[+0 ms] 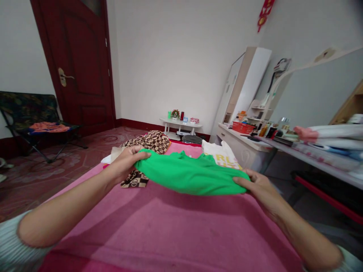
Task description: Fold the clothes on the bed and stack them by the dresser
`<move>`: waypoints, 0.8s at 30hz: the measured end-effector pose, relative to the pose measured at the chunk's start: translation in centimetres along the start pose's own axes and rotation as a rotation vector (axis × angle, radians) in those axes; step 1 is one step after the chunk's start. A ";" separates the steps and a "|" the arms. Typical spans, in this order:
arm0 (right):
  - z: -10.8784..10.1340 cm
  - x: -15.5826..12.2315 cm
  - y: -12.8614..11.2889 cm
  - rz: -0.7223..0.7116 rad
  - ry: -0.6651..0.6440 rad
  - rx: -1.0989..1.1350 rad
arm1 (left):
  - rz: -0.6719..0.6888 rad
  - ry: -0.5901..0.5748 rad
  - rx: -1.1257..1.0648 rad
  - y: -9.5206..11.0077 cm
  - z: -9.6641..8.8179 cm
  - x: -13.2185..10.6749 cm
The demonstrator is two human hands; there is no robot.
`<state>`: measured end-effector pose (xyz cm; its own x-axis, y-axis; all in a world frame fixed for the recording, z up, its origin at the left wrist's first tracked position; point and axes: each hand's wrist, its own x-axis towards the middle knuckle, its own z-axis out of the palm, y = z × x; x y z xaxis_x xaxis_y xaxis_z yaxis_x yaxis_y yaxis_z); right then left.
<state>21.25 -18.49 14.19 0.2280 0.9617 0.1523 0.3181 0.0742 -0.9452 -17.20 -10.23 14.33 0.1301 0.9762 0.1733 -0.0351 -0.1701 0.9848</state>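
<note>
A bright green garment [187,173], perhaps a shirt, hangs stretched between my two hands above the pink bed cover [181,230]. My left hand [132,155] is closed on its left end, thumb on top. At the right end, my right hand [253,182] pinches the cloth between thumb and fingers. Behind the left side of the green cloth lies a heap of brown checkered clothing [154,141]. A white shirt with yellow lettering [222,153] lies behind the right side, partly covered by the green cloth.
To the right stand a dresser [241,141] with a red basket [243,127] and bottles, and a table [312,158] piled with folded cloth. A camouflage folding chair [31,109] holds orange clothing. A low white table [181,122] stands by the far wall.
</note>
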 end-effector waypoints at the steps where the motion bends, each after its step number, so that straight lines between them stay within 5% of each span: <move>1: -0.6 -1.4 0.4 0.025 -0.037 -0.029 | -0.032 -0.041 0.069 -0.2 -0.3 -1.2; 6: -2.4 -6.3 5.8 0.116 -0.459 -0.231 | -0.212 -0.390 0.561 -4.7 -3.5 -6.7; 10: -2.8 -5.4 7.5 0.175 -0.638 -0.338 | -0.210 -0.523 0.877 -6.1 -5.0 -6.6; 15: -1.4 2.9 6.9 0.081 -0.244 -0.306 | 0.033 -0.366 1.064 -6.1 -1.2 1.1; 19: 1.5 9.7 9.2 -0.042 0.150 -0.350 | 0.233 -0.213 1.204 -8.9 3.4 7.9; 24: 3.0 13.0 12.1 -0.158 0.149 -0.452 | 0.164 -0.045 1.166 -12.7 6.9 12.5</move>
<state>25.31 -4.25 3.87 0.2633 0.8972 0.3545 0.7187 0.0627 -0.6925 -8.33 3.24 4.05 0.2441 0.9295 0.2764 0.8694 -0.3360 0.3624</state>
